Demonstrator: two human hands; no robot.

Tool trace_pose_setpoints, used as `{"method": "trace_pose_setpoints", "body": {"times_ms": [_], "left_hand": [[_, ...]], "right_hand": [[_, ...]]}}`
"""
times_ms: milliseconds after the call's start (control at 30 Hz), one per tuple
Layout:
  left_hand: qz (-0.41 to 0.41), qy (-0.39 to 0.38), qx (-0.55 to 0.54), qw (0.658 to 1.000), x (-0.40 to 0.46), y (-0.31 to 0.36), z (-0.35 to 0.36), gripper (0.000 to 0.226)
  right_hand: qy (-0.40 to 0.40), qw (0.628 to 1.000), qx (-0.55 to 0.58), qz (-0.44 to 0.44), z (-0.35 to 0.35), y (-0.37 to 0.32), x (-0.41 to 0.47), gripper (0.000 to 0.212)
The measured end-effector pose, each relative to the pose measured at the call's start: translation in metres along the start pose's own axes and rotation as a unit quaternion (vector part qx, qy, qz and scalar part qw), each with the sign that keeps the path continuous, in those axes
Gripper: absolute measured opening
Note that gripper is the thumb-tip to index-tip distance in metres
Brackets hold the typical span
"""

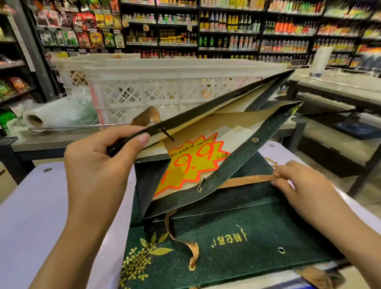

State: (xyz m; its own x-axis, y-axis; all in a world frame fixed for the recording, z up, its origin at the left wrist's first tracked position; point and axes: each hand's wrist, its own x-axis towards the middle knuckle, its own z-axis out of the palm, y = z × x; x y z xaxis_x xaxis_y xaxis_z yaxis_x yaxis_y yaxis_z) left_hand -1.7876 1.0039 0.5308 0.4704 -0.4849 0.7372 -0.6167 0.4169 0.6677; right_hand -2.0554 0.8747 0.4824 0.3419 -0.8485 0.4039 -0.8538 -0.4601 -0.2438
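Setting: a shop aisle seen from above the hands, with a white table top (35, 216) filling the lower part of the frame.
Left hand: the left hand (98, 161), at centre left, grasps the far rim of the open bag (232, 167). Its thumb is pressed flat on the rim's inner face and the other fingers are curled behind it.
Right hand: the right hand (302, 183), at centre right, pinches the end of the tan strap (248, 181) between bent fingertips.
Open bag: a dark green paper bag at the centre of the frame. Its mouth is spread towards the camera, the far rim is lifted high, and the near rim slants from upper right down to the middle.
Tan strap: it runs flat from the near rim's lower end across to the right hand, just under that rim.
Price tag: a yellow starburst price tag (192, 164) with red "9.9" lies inside the open bag, showing between the two rims.
Flat bag: a second green bag, the flat bag (233, 251), lies on the table top under the open one at lower centre. It has gold flowers and gold lettering.
Loose handle: a loose handle (193, 249) of tan ribbon curls over the flat bag's face.
Behind: white crates (161, 86) stand across the upper middle, and a roll of clear bags (50, 115) lies to their left.
Background: bottle shelves (234, 22) line the top of the frame, blurred.
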Motion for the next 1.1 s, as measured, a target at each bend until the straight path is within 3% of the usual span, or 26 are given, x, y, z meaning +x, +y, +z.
{"method": "trace_pose_setpoints", "body": {"times_ms": [267,400,500,567,667,733,800,933,1000,1100], "left_hand": [[0.015,-0.063,0.027,0.998,-0.008,-0.001,0.017,0.024],[0.039,-0.190,0.100,0.976,-0.016,-0.007,0.019,0.012],[0.003,-0.283,0.121,0.951,-0.022,-0.005,0.017,0.025],[-0.007,-0.297,0.120,0.947,-0.027,-0.002,0.019,0.039],[0.058,-0.335,0.135,0.931,-0.033,0.009,0.033,0.048],[0.093,-0.379,0.144,0.909,-0.035,0.013,0.046,0.042],[0.101,-0.379,0.139,0.909,-0.034,0.012,0.053,0.030],[-0.023,-0.288,0.028,0.957,-0.031,0.004,0.048,0.017],[-0.073,-0.312,0.019,0.947,-0.025,-0.003,0.043,0.025],[-0.122,-0.396,-0.059,0.908,-0.008,-0.004,0.048,0.032]], "right_hand": [[0.103,0.984,0.138,-0.044,-0.026,-0.001,0.000,0.015],[0.100,0.970,0.203,-0.086,-0.049,-0.025,-0.005,0.015],[0.061,0.969,0.209,-0.114,-0.057,-0.040,-0.005,0.011],[0.032,0.968,0.212,-0.130,-0.055,-0.049,-0.006,0.014],[0.015,0.962,0.238,-0.137,-0.051,-0.059,-0.010,0.021],[0.010,0.961,0.235,-0.144,-0.051,-0.065,-0.012,0.019],[0.000,0.959,0.240,-0.153,-0.055,-0.066,-0.013,0.016],[-0.120,0.950,0.262,-0.120,-0.069,-0.040,-0.017,0.019],[-0.174,0.955,0.218,-0.102,-0.070,-0.019,-0.019,0.016],[-0.181,0.966,0.171,-0.072,-0.063,-0.002,-0.027,0.016]]}}
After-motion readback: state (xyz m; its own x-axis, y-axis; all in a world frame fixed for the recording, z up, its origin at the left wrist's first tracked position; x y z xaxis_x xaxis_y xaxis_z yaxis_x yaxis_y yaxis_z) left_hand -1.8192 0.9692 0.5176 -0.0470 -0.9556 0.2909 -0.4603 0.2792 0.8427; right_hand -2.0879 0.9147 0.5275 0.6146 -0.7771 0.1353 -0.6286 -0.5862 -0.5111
